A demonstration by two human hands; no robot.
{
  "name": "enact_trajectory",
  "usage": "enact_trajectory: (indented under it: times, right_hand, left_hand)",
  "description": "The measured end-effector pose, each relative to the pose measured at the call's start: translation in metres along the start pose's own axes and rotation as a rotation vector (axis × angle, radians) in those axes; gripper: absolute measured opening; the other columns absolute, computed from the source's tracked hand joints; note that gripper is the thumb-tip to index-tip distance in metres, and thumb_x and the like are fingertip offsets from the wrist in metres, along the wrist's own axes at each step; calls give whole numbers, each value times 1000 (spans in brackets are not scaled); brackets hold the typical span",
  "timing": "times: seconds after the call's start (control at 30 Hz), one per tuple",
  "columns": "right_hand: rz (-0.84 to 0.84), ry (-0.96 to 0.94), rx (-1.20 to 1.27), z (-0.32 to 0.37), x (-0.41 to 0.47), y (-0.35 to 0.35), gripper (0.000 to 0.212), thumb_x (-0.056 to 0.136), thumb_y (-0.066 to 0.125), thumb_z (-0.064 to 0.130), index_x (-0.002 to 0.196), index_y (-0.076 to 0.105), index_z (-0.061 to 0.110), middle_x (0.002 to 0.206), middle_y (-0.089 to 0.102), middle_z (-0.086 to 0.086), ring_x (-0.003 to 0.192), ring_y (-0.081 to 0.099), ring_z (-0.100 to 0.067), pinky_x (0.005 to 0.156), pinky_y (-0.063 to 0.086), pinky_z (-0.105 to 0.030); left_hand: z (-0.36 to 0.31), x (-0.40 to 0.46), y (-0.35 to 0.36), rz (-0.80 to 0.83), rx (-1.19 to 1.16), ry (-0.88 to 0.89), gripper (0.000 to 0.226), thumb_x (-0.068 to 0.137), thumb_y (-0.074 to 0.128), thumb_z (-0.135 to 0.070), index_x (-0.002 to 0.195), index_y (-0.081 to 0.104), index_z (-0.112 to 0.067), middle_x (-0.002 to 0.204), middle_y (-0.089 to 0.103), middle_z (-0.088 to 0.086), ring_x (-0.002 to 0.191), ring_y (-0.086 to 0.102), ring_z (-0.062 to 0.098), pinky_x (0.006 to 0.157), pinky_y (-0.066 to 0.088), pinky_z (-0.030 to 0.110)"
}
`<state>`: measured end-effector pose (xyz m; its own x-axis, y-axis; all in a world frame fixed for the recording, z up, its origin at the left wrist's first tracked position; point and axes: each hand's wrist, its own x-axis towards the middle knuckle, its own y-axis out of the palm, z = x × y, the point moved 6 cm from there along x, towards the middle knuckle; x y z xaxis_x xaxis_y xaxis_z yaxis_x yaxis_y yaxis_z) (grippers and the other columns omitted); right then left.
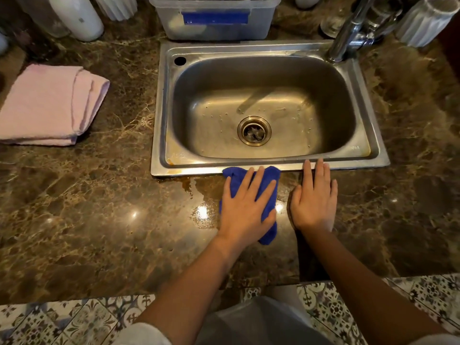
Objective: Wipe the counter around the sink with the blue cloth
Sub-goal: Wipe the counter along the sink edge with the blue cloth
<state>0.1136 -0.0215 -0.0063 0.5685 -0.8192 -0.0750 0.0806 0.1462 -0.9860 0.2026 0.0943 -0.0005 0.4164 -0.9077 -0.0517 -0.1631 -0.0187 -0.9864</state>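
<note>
The blue cloth (270,188) lies on the brown marble counter (99,207), just in front of the steel sink (348,68), its far edge touching the sink's front rim. My left hand (245,207) presses flat on top of the cloth with fingers spread. My right hand (315,197) rests flat on the bare counter just right of the cloth, fingertips reaching the sink rim, holding nothing. A brownish wet patch (191,188) sits on the counter left of the cloth.
A folded pink towel (47,105) lies at the left. Behind the sink stands a clear plastic bin (214,23) with blue tape. White bottles (77,16) stand at the back left; the faucet (346,33) and glasses (428,21) at the back right. The counter's front edge is near me.
</note>
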Motion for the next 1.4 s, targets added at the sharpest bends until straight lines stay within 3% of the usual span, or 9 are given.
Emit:
enact_trajectory:
  times: [0.07, 0.2, 0.4, 0.63, 0.9, 1.07, 1.2, 1.4]
  right_hand:
    - [8, 4, 3, -1, 0, 1, 59, 93, 33, 23, 148, 13, 15, 158, 10, -12, 146, 6, -25, 116, 10, -45]
    - [13, 12, 8, -4, 1, 2, 56, 94, 34, 22, 147, 16, 15, 158, 12, -11, 146, 7, -25, 117, 11, -44]
    - [-11, 1, 26, -5, 0, 2, 61, 87, 26, 24, 147, 17, 16, 157, 13, -10, 146, 8, -24, 116, 12, -44]
    - [-9, -16, 21, -5, 0, 1, 66, 84, 13, 32, 148, 15, 16, 158, 11, -10, 146, 6, -24, 117, 9, -43]
    - [-11, -32, 25, -5, 0, 1, 63, 86, 16, 30, 147, 16, 15, 157, 13, -13, 145, 8, -26, 116, 11, -45]
    - [3, -19, 7, -2, -4, -2, 60, 90, 29, 25, 147, 17, 15, 156, 14, -16, 145, 10, -29, 115, 14, -54]
    - [0, -174, -30, 44, -13, -1, 62, 87, 32, 27, 147, 18, 18, 156, 16, -16, 145, 12, -28, 113, 12, -55]
    - [56, -218, 6, 77, -17, 16, 61, 88, 27, 28, 148, 17, 16, 158, 12, -10, 146, 6, -22, 115, 9, -50]
  left_hand:
    - [-17, 18, 1, 31, 7, 55, 57, 85, 36, -48, 139, 41, -29, 153, 30, 2, 142, 24, 22, 108, 20, 62]
    - [-35, 44, 8, 111, 15, 199, 56, 93, 31, -42, 146, 24, -28, 159, 7, -2, 146, -4, 19, 112, -1, 61]
    - [-21, 44, 3, 60, -3, 174, 60, 87, 35, -44, 144, 32, -26, 159, 9, 0, 146, 1, 19, 112, -3, 57]
    - [61, -6, -6, -34, 9, -55, 57, 83, 41, -46, 138, 42, -32, 155, 25, 4, 143, 20, 25, 111, 10, 53]
    - [146, -58, -15, -25, -26, -310, 61, 80, 35, -45, 140, 40, -33, 157, 18, 5, 144, 13, 26, 110, 13, 58]
    - [138, -70, -20, -110, 11, -507, 69, 78, 45, -49, 143, 32, -29, 158, 7, 14, 145, -1, 30, 107, -5, 63]
    - [129, -74, -8, -117, -69, -681, 78, 82, 36, -57, 148, 19, -19, 157, 8, 20, 145, 4, 33, 111, 11, 61]
    - [153, -67, -10, -149, -79, -753, 66, 92, 23, -51, 149, 16, -19, 156, 6, 23, 145, 4, 35, 112, 9, 55]
